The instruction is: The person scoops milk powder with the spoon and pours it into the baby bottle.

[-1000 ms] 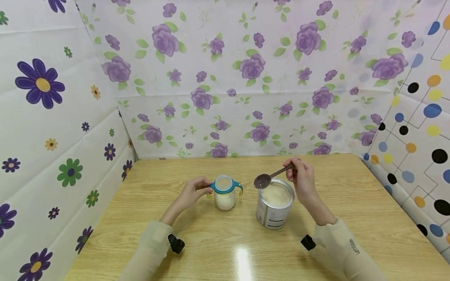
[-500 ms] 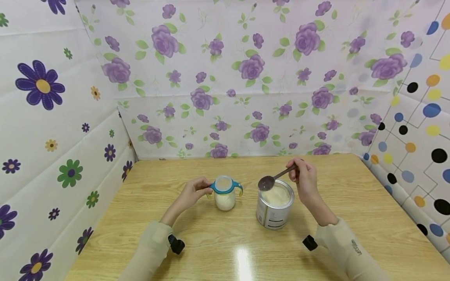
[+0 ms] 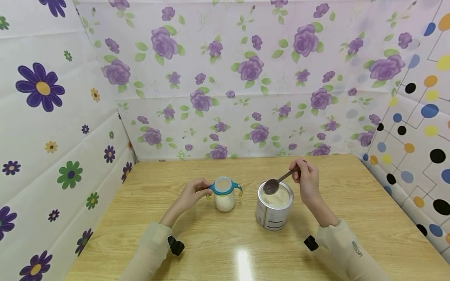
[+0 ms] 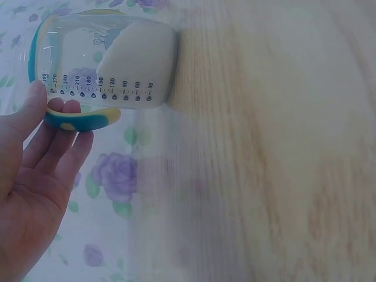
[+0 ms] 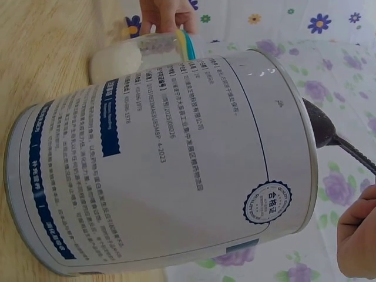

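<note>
A clear baby bottle [image 3: 224,201] with a blue collar and two handles stands on the table, partly filled with white powder. My left hand [image 3: 193,192] pinches its near-side handle [image 4: 82,120]; in the left wrist view the powder reaches roughly the middle of the printed scale. To the right is an open can [image 3: 274,216] of pale milk powder [image 3: 277,199]. My right hand [image 3: 306,180] grips a dark brown spoon [image 3: 271,186] by its handle, with the bowl over the can's mouth. In the right wrist view the can's wall hides part of the spoon's bowl.
The wooden table [image 3: 211,249] carries the bottle and the can side by side, with a gap between them. A flowered cloth [image 3: 225,97] hangs behind the table's far edge, and patterned cloths flank both sides.
The spoon has moved right and slightly down, from the can's left rim to over its opening, as my right hand shifted right. The left hand and bottle have stayed put.
</note>
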A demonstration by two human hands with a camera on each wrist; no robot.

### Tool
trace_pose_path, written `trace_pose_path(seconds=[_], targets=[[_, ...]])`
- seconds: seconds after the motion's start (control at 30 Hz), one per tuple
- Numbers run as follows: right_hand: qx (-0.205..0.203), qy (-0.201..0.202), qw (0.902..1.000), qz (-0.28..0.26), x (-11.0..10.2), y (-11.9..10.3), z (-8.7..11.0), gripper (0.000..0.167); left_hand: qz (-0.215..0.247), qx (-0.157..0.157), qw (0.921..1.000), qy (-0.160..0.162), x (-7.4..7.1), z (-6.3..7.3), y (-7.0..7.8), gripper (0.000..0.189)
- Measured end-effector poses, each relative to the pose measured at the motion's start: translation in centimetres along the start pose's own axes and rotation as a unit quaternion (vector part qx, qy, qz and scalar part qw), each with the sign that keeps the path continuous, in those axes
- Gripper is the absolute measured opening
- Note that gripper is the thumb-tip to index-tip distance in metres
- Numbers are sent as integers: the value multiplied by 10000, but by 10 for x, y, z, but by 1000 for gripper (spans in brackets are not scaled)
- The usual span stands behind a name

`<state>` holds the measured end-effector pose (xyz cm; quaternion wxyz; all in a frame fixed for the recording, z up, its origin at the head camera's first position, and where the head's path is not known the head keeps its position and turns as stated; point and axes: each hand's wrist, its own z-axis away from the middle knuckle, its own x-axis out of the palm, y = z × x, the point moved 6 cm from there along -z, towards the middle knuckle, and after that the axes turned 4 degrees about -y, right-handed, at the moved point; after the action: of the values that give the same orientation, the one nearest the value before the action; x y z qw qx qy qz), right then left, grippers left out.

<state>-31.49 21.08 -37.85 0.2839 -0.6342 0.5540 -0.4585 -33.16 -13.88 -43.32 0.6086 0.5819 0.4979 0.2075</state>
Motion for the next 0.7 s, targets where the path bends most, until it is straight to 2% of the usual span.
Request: trace_pose_path(seconds=[0.17, 0.4, 0.5, 0.6, 0.7], targets=[[-253, 63, 9993, 256, -3, -3, 0, 42, -69, -12, 10000, 10, 0, 1, 1, 10], [-745, -129, 9953, 603, -2, -6, 2, 42, -179, -104, 9998, 58, 0, 2, -4, 8], [-1202, -334, 9875, 967, 0, -10, 3, 41, -196, -100, 9997, 76, -1, -1, -15, 8], [-1685, -518, 9745, 1386, 2, -13, 6, 38, -200, -73, 9997, 111, -2, -4, -26, 9], [-2066, -627, 9614, 1708, 3, -16, 8, 36, -230, -12, 9997, 121, -2, -6, -28, 10]])
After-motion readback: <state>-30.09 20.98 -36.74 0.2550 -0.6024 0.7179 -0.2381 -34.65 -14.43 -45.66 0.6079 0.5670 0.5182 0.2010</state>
